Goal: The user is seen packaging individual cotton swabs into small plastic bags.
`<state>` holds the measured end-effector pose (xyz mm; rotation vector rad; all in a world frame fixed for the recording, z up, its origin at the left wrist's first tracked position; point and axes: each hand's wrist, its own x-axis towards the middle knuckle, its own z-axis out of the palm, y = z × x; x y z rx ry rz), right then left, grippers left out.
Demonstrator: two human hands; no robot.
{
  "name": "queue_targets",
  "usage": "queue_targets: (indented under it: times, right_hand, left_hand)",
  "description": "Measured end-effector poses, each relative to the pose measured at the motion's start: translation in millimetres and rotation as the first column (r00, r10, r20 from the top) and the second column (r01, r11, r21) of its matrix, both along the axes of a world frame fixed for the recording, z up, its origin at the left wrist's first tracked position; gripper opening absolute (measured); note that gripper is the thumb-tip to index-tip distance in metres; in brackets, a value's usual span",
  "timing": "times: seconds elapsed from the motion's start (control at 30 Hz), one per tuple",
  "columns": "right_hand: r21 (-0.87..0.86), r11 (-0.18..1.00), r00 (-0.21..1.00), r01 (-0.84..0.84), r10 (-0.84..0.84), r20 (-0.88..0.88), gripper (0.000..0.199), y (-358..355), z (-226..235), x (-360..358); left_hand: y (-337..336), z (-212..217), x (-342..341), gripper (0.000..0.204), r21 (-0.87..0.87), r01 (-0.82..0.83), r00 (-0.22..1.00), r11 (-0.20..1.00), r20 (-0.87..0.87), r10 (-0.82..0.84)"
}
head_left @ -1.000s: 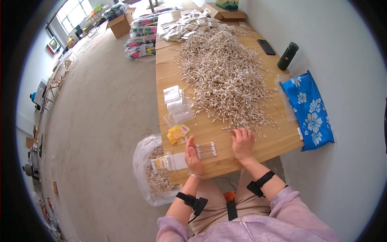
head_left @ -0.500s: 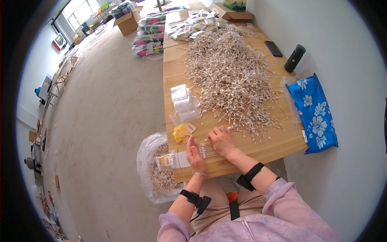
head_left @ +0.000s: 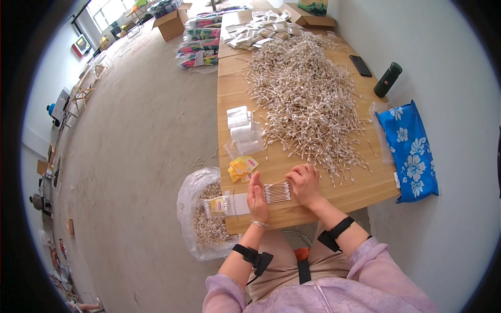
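Wooden-stemmed cotton swabs lie as a small bundle [head_left: 277, 192] near the six o'clock edge of the surface [head_left: 360, 190], caught between both hands. The bundle's long axis runs from nine to three o'clock. The left hand [head_left: 257, 198] stands at its nine o'clock end, fingers curled against the tips; the right hand [head_left: 304, 183] closes on its three o'clock end, fingers bent around it. Both are equally near. The big loose swab pile [head_left: 305, 99] spreads toward twelve o'clock.
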<state>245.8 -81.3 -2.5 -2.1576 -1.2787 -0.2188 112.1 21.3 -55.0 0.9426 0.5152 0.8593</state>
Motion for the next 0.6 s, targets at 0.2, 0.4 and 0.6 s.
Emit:
queue_targets:
  times: [0.2, 0.4, 0.6]
  right_hand:
    - [-0.130, 0.991, 0.995, 0.023, -0.010, 0.095, 0.005, 8, -3, 21]
    - [-0.112, 0.992, 0.996, 0.065, -0.058, 0.060, 0.004, 14, -3, 3]
    - [-0.118, 0.990, 0.997, -0.074, 0.076, 0.010, 0.007, 19, -5, -6]
  left_hand:
    - [1, -2, 2, 0.047, 0.025, 0.009, 1.000, 1.000, -0.006, -0.009]
    - [1, 0, 0, 0.047, 0.020, -0.010, 1.000, 1.000, -0.008, 0.010]
    - [0, 3, 2, 0.046, 0.016, -0.001, 0.999, 1.000, -0.034, 0.002]
